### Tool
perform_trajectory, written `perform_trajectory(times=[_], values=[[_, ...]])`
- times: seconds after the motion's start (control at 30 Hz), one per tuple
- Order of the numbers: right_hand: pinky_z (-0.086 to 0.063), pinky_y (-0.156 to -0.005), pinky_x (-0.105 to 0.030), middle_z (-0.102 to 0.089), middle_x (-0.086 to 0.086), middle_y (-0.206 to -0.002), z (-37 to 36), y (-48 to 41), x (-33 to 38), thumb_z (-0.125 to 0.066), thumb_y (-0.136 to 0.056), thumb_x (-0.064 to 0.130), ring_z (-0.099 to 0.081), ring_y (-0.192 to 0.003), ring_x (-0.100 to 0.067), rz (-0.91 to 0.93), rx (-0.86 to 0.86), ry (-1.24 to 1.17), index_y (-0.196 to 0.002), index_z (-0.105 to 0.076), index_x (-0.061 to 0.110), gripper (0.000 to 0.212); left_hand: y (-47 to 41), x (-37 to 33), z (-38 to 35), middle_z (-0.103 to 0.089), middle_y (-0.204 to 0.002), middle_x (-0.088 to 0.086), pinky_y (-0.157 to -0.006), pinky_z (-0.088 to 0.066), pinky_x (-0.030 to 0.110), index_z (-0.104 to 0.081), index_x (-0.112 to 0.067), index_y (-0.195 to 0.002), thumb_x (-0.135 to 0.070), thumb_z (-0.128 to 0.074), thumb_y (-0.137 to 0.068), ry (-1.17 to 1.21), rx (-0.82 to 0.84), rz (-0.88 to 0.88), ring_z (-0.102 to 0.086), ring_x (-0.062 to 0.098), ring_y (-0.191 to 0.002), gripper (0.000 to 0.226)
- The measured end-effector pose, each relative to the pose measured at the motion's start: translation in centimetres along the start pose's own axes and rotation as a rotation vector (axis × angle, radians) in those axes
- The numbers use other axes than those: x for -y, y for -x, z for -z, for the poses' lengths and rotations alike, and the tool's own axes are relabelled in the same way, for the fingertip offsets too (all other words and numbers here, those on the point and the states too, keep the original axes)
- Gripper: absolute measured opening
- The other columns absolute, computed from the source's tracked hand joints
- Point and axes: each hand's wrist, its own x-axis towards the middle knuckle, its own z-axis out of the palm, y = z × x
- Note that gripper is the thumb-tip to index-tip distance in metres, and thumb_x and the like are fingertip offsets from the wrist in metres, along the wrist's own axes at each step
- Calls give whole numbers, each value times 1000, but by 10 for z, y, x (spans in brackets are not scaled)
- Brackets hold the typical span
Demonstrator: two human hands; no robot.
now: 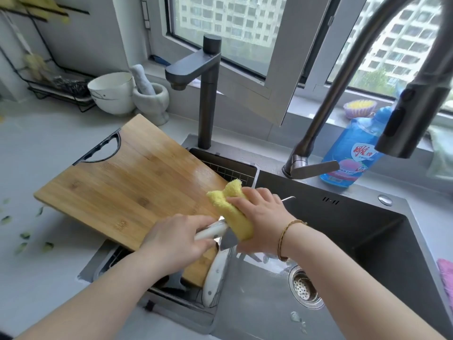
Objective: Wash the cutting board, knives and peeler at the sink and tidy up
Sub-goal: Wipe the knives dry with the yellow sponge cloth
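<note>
- A knife with a white handle (pixel 212 231) is being cleaned over the dark grey sink (pixel 355 231).
- The left hand (pixel 176 238) is curled tight round the white handle, and the knife is held out over the sink's edge.
- The right hand (pixel 257 217) is closed on a fluffy yellow cloth (pixel 232 209). The cloth is folded round the knife's blade.
- The big light-brown wooden cutting board (pixel 127 177) is lying partly on the grey worktop (pixel 49 148) and partly over the wire rack at the left of the sink. Its near corner looks shiny and wet, but it cannot be told if the board has been washed.
- A second white-handled knife (pixel 215 280) is lying in the rack under the board's corner. It looks like it is waiting its turn.
- The peeler cannot be found for sure. Only a thin metal tip is seen past the right hand, and what it belongs to cannot be told.
- No water is seen coming from the tall curved dark tap (pixel 402 114).
- The blue bottle of dish soap (pixel 348 155) is standing behind the sink, near the tap.
- Small green peel bits (pixel 24 239) are scattered on the worktop at the left, so the tidying is not done yet.
- The job seems to be near its middle: one knife is being wiped, and the other knife, the peeler and the clean-up appear to be left.
</note>
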Motion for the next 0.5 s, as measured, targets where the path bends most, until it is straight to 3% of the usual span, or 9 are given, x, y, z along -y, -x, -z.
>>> perform_trajectory(times=[0.17, 0.23, 0.33, 0.5], values=[[-10, -112, -35, -16, 5, -150, 27, -3, 23, -60, -81, 40, -1, -141, -20, 72, -121, 181, -134, -34, 20, 63, 17, 0, 31, -66, -107, -14, -80, -47, 27, -47, -45, -126, -43, -49, -89, -71, -115, -141, -59, 9, -97, 36], [-19, -110, -30, -35, 3, -142, 33, -8, 31, -56, -85, 38, -18, -139, -18, 76, -176, 161, -127, -44, 18, 48, 20, 2, 41, -65, -105, -14, -75, -45, 24, -43, -46, -128, -45, -46, -90, -136, -176, -184, -59, 9, -95, 38], [-39, -91, -25, -55, 3, -115, 38, -12, 45, -55, -86, 42, -48, -109, -15, 22, -243, 66, -112, -53, 18, 36, 24, 7, 55, -64, -105, -14, -77, -48, 25, -39, -46, -131, -47, -44, -91, -221, -235, -229, -60, 9, -95, 40], [-36, -68, -18, -55, 6, -104, 51, -8, 65, -54, -86, 45, -44, -85, -10, 0, -380, -15, -110, -54, 20, 34, 36, 9, 83, -62, -109, -12, -75, -43, 26, -42, -40, -126, -48, -44, -91, -432, -271, -253, -59, 13, -100, 36]])
